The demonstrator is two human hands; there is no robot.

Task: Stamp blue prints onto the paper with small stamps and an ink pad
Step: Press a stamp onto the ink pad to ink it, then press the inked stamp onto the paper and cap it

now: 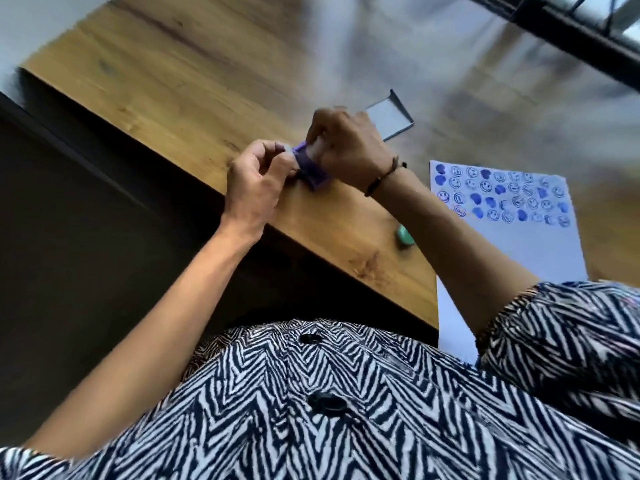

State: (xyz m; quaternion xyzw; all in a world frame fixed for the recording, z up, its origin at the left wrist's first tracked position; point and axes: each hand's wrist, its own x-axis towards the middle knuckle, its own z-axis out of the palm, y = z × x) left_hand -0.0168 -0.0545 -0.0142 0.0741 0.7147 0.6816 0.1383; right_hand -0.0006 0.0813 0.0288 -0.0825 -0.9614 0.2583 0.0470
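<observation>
Blue-violet ink pad (313, 168), a small square plastic case, sits at the near edge of the wooden desk (166, 84), held between both hands. Its exact shape is smeared by motion blur. The left hand (258, 183) has its fingers (273, 150) curled in and pinching the pad's left side, with the wrist reaching past the desk's edge. The right hand (346, 147) comes down from above, its fingers folded around something pale and small pressed at the pad's top; whether that is a stamp cannot be told, since the hand covers most of it. A dark cord bracelet (382, 176) circles the right wrist.

Just beyond the right hand lies a shallow grey rectangular lid or tray (391, 119) with a raised dark rim, flat on the desk. Near the right forearm, a small mint-green rounded object (508, 236) rests on the wood, blurred. To the right lies the white sheet of paper (540, 258), its far part filled with rows of blue prints (502, 197), smiley faces mixed with solid blobs; its near part is blank and runs under the right sleeve. A black-and-white zigzag shirt (346, 410) with dark buttons fills the bottom of the view.
</observation>
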